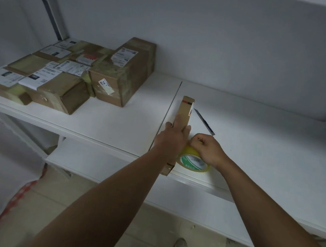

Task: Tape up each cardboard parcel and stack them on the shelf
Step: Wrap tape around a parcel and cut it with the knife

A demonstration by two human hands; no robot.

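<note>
A thin flat cardboard parcel (185,111) stands on its long edge on the white shelf (119,116), running away from me. My left hand (171,137) grips its top edge, fingers over the left face and thumb on the right. Right beside the parcel lies a yellow tape roll (193,160) with a green-and-white core. My right hand (208,149) rests on the roll with curled fingers, pinching at the tape close to the parcel's side. The near end of the parcel sticks out past the shelf's front edge.
Several taped, labelled cardboard boxes (121,71) are stacked at the shelf's back left. A dark utility knife (205,122) lies just right of the parcel. A lower shelf board (89,160) and the tiled floor (150,229) with my shoes show below.
</note>
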